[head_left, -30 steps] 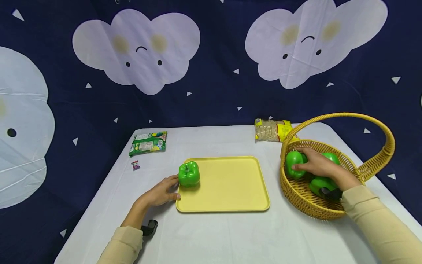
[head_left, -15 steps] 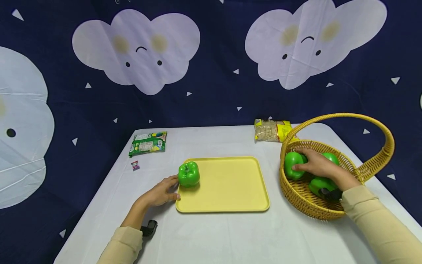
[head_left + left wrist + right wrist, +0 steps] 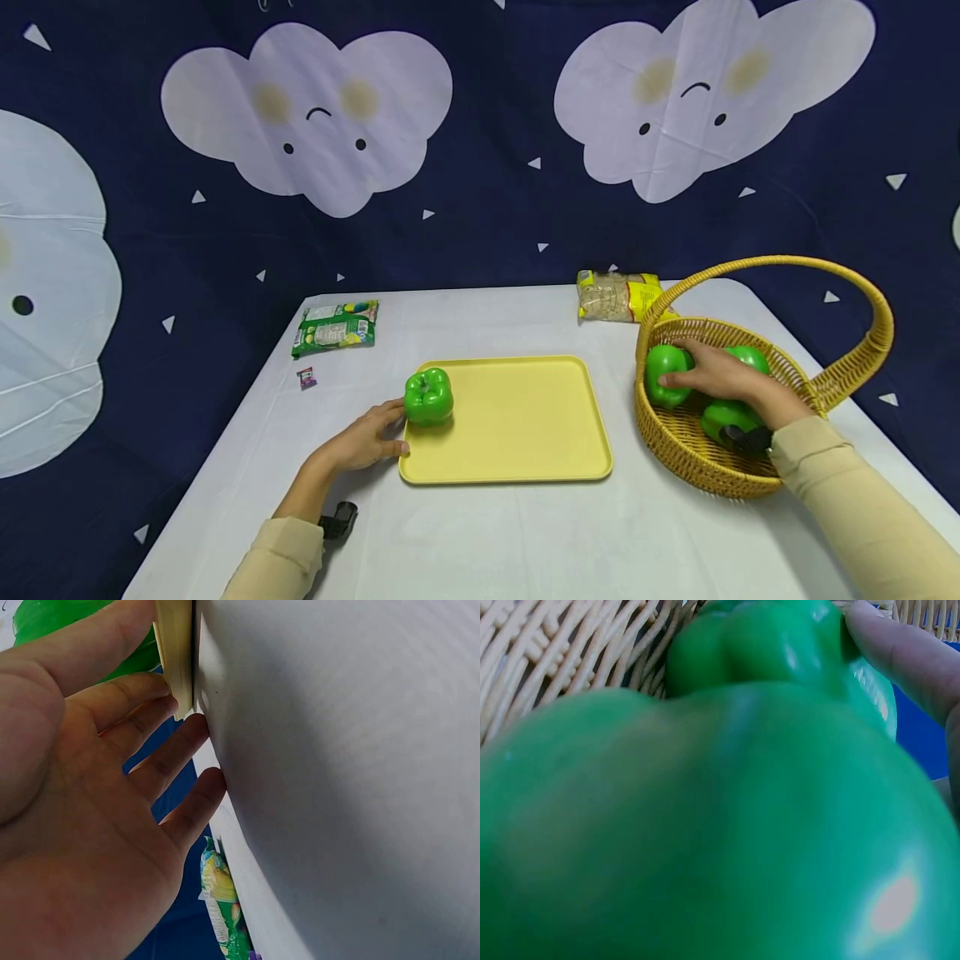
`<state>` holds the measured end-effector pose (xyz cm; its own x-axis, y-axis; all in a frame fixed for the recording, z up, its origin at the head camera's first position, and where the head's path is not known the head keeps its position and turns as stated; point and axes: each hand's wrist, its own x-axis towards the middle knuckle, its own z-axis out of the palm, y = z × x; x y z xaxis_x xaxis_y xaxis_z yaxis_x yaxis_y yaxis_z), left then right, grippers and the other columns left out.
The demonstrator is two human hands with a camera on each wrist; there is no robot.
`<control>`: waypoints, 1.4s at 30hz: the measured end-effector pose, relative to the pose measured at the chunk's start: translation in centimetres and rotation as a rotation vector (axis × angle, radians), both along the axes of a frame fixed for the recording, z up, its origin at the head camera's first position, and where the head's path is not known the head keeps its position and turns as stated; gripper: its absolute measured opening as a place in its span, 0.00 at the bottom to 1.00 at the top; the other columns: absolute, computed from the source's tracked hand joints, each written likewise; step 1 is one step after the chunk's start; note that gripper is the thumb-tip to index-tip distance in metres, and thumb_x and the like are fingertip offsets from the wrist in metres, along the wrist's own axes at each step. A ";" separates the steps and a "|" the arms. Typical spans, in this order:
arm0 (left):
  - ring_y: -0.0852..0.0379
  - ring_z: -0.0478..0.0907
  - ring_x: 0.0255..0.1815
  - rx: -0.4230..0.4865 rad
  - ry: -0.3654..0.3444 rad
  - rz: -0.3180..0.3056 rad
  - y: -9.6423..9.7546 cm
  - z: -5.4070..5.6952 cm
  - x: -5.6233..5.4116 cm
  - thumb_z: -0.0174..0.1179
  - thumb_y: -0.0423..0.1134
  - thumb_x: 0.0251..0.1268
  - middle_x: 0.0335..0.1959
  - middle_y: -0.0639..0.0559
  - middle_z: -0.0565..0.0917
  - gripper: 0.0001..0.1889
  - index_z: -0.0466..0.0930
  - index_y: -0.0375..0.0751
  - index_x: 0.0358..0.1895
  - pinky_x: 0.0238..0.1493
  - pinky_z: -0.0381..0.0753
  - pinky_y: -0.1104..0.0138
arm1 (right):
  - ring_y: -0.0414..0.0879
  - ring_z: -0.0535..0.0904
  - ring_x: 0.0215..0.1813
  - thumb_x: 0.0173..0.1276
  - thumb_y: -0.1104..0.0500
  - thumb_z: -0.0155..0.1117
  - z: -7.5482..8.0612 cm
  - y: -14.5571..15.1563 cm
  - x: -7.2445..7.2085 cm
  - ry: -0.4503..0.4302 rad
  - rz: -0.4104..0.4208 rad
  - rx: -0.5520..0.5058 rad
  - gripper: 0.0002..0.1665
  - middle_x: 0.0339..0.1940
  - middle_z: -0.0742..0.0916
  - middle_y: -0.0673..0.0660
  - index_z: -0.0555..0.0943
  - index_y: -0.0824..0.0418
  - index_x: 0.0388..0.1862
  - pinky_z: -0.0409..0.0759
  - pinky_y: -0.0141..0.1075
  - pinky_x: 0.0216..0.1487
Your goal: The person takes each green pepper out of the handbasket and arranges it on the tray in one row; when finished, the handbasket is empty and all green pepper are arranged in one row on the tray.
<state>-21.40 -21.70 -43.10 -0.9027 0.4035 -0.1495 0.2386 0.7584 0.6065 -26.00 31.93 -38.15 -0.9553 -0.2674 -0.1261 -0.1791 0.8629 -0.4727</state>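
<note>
My left hand (image 3: 363,437) rests at the left edge of a yellow tray (image 3: 517,417), thumb on its rim and fingers fairly straight alongside. A green bell pepper (image 3: 427,398) stands stem up at the tray's left end, close to those fingertips. On the right, my right hand (image 3: 716,372) reaches into a wicker basket (image 3: 686,462). It grips a green bell pepper (image 3: 663,371) against the basket's left wall, thumb on the near side. Two more green peppers lie under that hand and wrist; one pepper (image 3: 705,840) fills most of the right wrist view.
The basket's tall arched handle (image 3: 780,262) rises over the right forearm. Behind it lies a yellow and clear bag (image 3: 615,297). A green snack packet (image 3: 335,327) and a small purple packet (image 3: 306,377) lie at the back left of the white table (image 3: 487,542).
Both hands stay almost where they were. The view shifts very slightly; the peppers, tray and basket keep their places.
</note>
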 end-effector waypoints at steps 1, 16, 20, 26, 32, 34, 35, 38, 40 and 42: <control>0.35 0.52 0.74 0.002 0.000 0.001 0.0 0.0 0.0 0.64 0.43 0.59 0.73 0.39 0.59 0.34 0.64 0.35 0.68 0.72 0.51 0.40 | 0.69 0.72 0.58 0.61 0.38 0.62 0.0 0.0 0.0 -0.002 -0.002 0.000 0.53 0.60 0.73 0.77 0.55 0.73 0.70 0.74 0.56 0.52; 0.35 0.52 0.74 0.012 -0.001 -0.004 0.0 0.1 0.1 0.64 0.42 0.59 0.73 0.39 0.59 0.34 0.64 0.34 0.68 0.71 0.51 0.40 | 0.65 0.74 0.56 0.60 0.42 0.65 -0.1 0.1 0.1 0.014 0.010 -0.051 0.49 0.57 0.76 0.75 0.61 0.74 0.67 0.74 0.56 0.54; 0.35 0.52 0.74 0.013 0.001 -0.003 0.1 0.2 0.1 0.64 0.41 0.59 0.73 0.38 0.59 0.34 0.64 0.34 0.68 0.72 0.50 0.40 | 0.69 0.70 0.60 0.60 0.41 0.65 -0.1 0.1 0.1 -0.008 0.004 -0.053 0.52 0.61 0.72 0.77 0.57 0.74 0.69 0.71 0.60 0.57; 0.35 0.52 0.74 0.010 -0.002 0.003 0.1 0.1 0.1 0.64 0.42 0.59 0.73 0.38 0.59 0.35 0.64 0.34 0.68 0.72 0.51 0.40 | 0.67 0.73 0.57 0.60 0.39 0.64 0.0 -0.1 0.1 -0.043 0.009 -0.016 0.54 0.59 0.74 0.76 0.57 0.76 0.68 0.73 0.57 0.55; 0.35 0.52 0.74 0.005 -0.010 0.011 0.1 0.0 0.1 0.64 0.43 0.58 0.73 0.38 0.59 0.35 0.64 0.35 0.68 0.72 0.51 0.40 | 0.62 0.75 0.53 0.58 0.37 0.64 0.1 -0.4 0.2 -0.106 -0.010 -0.015 0.55 0.55 0.75 0.74 0.55 0.74 0.67 0.76 0.49 0.49; 0.35 0.52 0.74 0.003 -0.012 0.012 0.1 0.0 0.1 0.64 0.43 0.58 0.73 0.38 0.59 0.35 0.64 0.35 0.68 0.72 0.51 0.40 | 0.61 0.74 0.53 0.57 0.37 0.65 0.1 -0.4 0.3 -0.114 -0.020 -0.032 0.55 0.55 0.75 0.73 0.54 0.72 0.66 0.75 0.47 0.48; 0.35 0.52 0.74 0.003 -0.011 0.012 0.0 0.0 0.1 0.64 0.43 0.58 0.73 0.38 0.59 0.35 0.64 0.35 0.68 0.72 0.51 0.40 | 0.61 0.74 0.53 0.57 0.37 0.65 0.1 -0.3 0.3 -0.112 -0.024 -0.045 0.55 0.55 0.75 0.74 0.53 0.71 0.66 0.75 0.47 0.48; 0.35 0.52 0.74 0.003 -0.009 0.011 0.0 0.1 0.1 0.64 0.43 0.59 0.73 0.39 0.59 0.35 0.64 0.35 0.68 0.72 0.51 0.40 | 0.62 0.74 0.53 0.57 0.39 0.66 0.0 -0.2 0.3 -0.086 -0.030 -0.082 0.54 0.54 0.74 0.74 0.52 0.70 0.66 0.74 0.46 0.48; 0.35 0.52 0.74 0.005 -0.007 0.009 0.0 0.1 0.1 0.64 0.43 0.59 0.73 0.38 0.59 0.35 0.64 0.35 0.68 0.72 0.51 0.40 | 0.63 0.73 0.54 0.58 0.40 0.66 -0.1 -0.1 0.2 -0.062 -0.030 -0.097 0.53 0.55 0.73 0.74 0.52 0.69 0.67 0.73 0.47 0.49; 0.35 0.52 0.74 0.006 -0.006 0.006 0.0 0.1 0.1 0.64 0.43 0.59 0.73 0.38 0.59 0.35 0.64 0.35 0.68 0.72 0.51 0.40 | 0.64 0.72 0.56 0.59 0.39 0.65 -0.1 0.0 0.1 -0.048 -0.028 -0.099 0.52 0.57 0.72 0.74 0.52 0.68 0.67 0.73 0.49 0.50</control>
<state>-21.35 -21.69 -43.02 -0.9042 0.3989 -0.1527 0.2301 0.7561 0.6127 -25.86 31.92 -38.29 -0.9561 -0.2541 -0.1457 -0.1309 0.8158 -0.5633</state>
